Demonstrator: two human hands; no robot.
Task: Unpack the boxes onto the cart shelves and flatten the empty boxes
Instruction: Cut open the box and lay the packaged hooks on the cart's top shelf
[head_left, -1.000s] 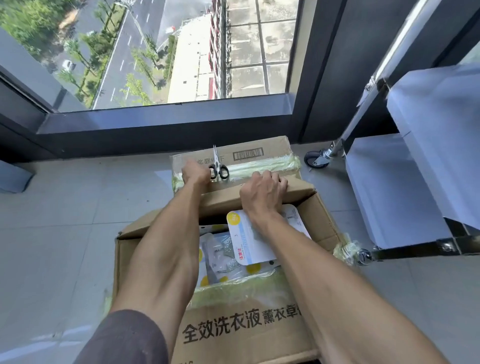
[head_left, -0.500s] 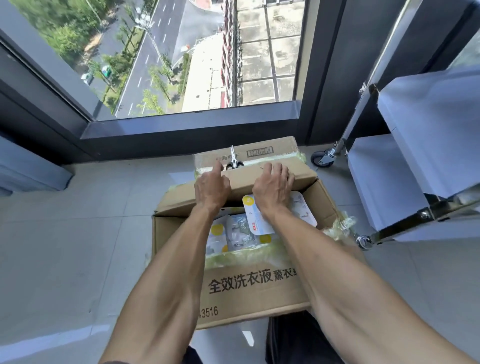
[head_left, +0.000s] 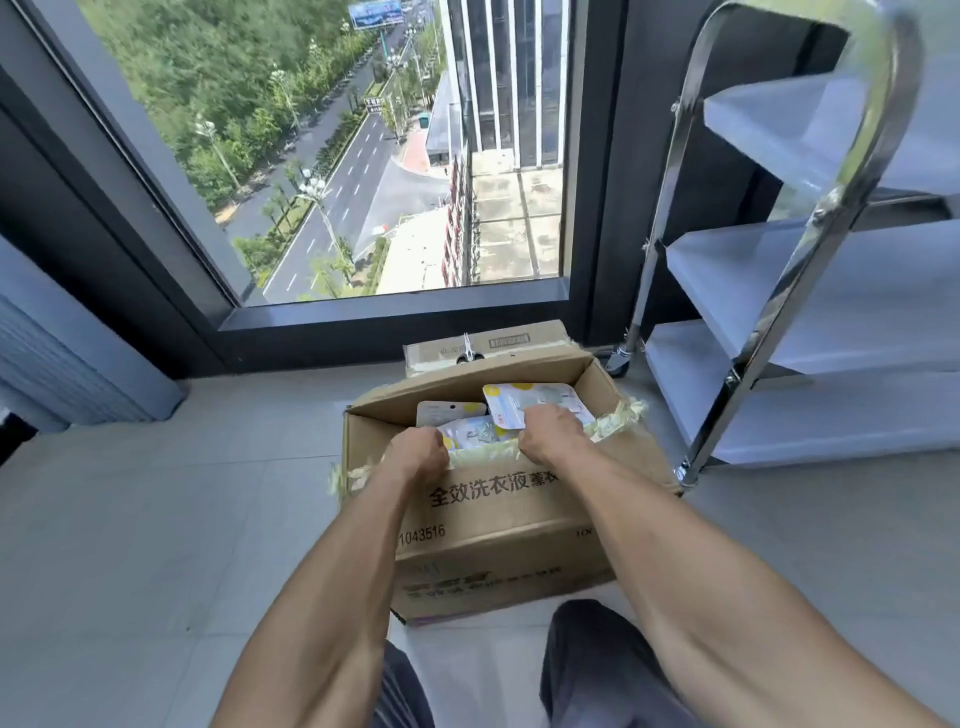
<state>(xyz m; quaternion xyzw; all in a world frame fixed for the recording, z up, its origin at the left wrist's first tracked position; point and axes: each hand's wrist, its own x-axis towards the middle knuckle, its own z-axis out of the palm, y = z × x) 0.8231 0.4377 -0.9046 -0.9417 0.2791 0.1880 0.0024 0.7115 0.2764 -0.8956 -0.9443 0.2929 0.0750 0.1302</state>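
**Hands shift from far flap to near edge of opened carton**

We are looking down at an open cardboard box (head_left: 498, 525) sitting on the pale tiled floor (head_left: 156, 519) in front of a tall window (head_left: 363, 156). Half a second ago both hands were pressing on the far flap; now we are seeing them drawn back to the near edge. The left hand (head_left: 418, 453) is curling over the near rim at the left, and the right hand (head_left: 551, 434) is curling over it just to the right, both gripping the edge where torn yellowish tape (head_left: 480, 456) is hanging. Fingertips are dipping inside the box, out of our sight, so we cannot tell whether they are also touching the contents.

The far flap is now standing folded back, and more of the blister packs (head_left: 535, 402) inside are showing: one white and yellow card is leaning against the far right wall, others are lying beneath it.

Beyond the open carton, a second, sealed box (head_left: 498, 340) is resting against the window frame, with a pair of scissors (head_left: 469, 352) lying on top. To the right, the steel cart (head_left: 810, 249) is standing with its pale shelves (head_left: 857, 291) stacked in three tiers, a caster (head_left: 617, 362) near the far box. The view has also tilted upward, so we are seeing more of the street outside than before. Dark trouser knees (head_left: 597, 665) are showing at the near edge.
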